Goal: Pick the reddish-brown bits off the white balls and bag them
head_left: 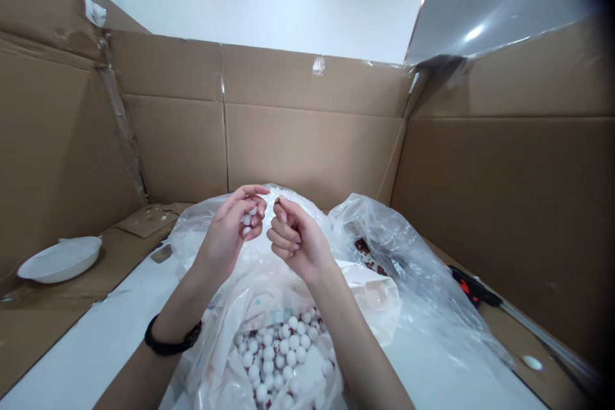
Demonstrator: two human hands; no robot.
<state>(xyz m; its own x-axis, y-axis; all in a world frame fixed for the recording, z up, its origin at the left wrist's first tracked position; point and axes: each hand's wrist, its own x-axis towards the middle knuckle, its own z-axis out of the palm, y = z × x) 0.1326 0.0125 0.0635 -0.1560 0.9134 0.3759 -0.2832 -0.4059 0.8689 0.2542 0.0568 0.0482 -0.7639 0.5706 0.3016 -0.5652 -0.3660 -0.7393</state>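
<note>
My left hand [236,224] is raised over the bags, its fingers curled around several small white balls [247,221]. Close beside it, my right hand [298,234] pinches a tiny brown piece [277,201] between thumb and forefinger; its other fingers fold into the palm. What the piece is, I cannot make out. Below both hands lies an open white plastic bag [225,339] with many white balls [283,352] in it, some showing dark red patches. A clear plastic bag [384,224] spreads behind, with dark red and white bits [369,257] inside.
Cardboard walls [312,134] enclose the white table [129,314] on the left, back and right. At the left stands a white dish [62,259] on cardboard. A black and red tool with a long metal rod [480,291] lies at the right, near a small white disc [532,362].
</note>
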